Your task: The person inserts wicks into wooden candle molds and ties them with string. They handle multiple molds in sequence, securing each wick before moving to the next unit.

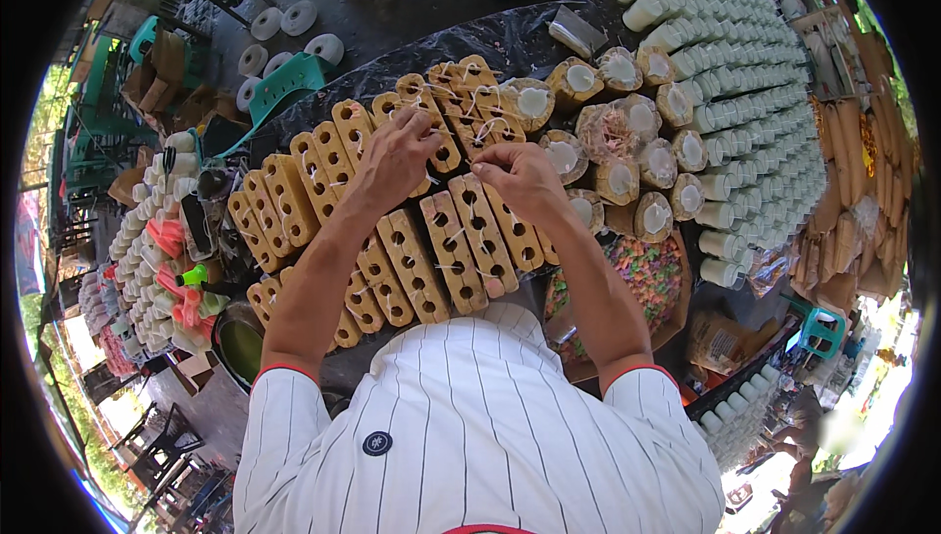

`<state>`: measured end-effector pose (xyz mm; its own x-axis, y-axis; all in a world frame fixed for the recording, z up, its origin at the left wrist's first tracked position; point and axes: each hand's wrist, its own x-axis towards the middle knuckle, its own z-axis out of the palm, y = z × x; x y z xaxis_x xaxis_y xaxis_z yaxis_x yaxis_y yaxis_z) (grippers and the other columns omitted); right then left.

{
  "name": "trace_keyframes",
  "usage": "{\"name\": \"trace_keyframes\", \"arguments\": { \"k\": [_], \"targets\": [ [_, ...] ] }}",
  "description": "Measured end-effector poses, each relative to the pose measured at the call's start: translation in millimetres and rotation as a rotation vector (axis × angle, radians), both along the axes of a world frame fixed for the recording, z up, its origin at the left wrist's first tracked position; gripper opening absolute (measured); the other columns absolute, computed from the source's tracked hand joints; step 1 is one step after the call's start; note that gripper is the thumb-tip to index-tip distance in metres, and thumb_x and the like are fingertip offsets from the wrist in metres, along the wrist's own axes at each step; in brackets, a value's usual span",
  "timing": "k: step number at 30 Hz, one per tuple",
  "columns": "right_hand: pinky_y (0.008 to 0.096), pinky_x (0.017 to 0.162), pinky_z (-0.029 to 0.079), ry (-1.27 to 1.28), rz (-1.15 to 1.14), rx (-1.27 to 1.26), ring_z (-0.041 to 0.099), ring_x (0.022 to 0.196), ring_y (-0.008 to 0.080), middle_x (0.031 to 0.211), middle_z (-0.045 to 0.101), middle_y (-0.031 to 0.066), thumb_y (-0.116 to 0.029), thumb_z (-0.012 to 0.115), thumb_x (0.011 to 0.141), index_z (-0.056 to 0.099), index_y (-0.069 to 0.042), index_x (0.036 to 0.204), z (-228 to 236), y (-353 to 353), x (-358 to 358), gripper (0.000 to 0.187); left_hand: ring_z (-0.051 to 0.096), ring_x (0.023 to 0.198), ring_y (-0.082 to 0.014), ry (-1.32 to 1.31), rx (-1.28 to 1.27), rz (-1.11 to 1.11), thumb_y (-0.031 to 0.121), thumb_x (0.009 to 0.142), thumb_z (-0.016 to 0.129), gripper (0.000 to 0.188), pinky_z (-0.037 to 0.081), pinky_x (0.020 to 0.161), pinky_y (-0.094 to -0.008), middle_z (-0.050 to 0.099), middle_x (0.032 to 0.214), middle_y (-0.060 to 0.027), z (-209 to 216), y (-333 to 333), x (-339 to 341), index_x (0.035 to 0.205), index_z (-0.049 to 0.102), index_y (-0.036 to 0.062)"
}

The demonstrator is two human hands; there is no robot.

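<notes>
Two rows of yellowish wooden-looking blocks with round holes (416,265) lie across the dark table in front of me. Thin white strings run out of many holes and over the tops. My left hand (400,154) is above the far row, its fingers curled together close to a block (443,147). To its right, my right hand (520,177) hovers near the gap between the rows, thumb and fingertips pinched. Whatever either pinch holds is too small to make out. Loose strings (487,127) cross the blocks just beyond my right hand.
Brown-wrapped cups with white tops (618,181) crowd the right side, beside long rows of white-filled clear cups (750,132). Nearer, a cardboard box (676,309) holds multicoloured bits. A teal plastic stool (284,88) and white rolls (299,17) are at the far left.
</notes>
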<state>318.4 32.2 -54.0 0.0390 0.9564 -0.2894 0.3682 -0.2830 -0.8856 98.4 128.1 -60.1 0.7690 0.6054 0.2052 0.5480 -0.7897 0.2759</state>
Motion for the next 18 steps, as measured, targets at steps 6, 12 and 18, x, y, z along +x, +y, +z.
{"name": "trace_keyframes", "arguments": {
  "k": [6,12,18],
  "targets": [
    [0.0321,0.065,0.05,0.017,0.005,0.054,0.062,0.069,0.0123,0.077,0.072,0.006,-0.02,0.072,0.096,0.078,0.003,0.102,-5,4,-4,0.025,0.058,0.122,-0.0331,0.034,-0.19,0.01,-0.004,0.083,0.068,0.022,0.049,0.106,-0.0431,0.064,0.119,-0.0143,16,-1,4,0.104,0.073,0.0001],
    [0.0388,0.075,0.057,-0.031,0.009,-0.076,0.073,0.077,0.0263,0.088,0.076,0.0166,-0.023,0.068,0.094,0.078,0.001,0.104,2,10,-9,0.027,0.056,0.125,-0.0348,0.167,-0.366,0.026,0.0,0.09,0.064,0.017,0.044,0.111,-0.0446,0.063,0.123,-0.0167,40,5,-15,0.105,0.072,-0.0016],
    [0.035,0.068,0.052,-0.036,-0.019,-0.003,0.063,0.071,0.0158,0.079,0.072,0.0092,-0.02,0.073,0.095,0.078,0.002,0.101,-1,6,-8,0.024,0.057,0.124,-0.0347,0.008,-0.11,0.098,0.007,0.088,0.072,0.017,0.044,0.111,-0.0481,0.064,0.126,-0.0163,53,-8,-16,0.104,0.075,0.0005]
  ]
}}
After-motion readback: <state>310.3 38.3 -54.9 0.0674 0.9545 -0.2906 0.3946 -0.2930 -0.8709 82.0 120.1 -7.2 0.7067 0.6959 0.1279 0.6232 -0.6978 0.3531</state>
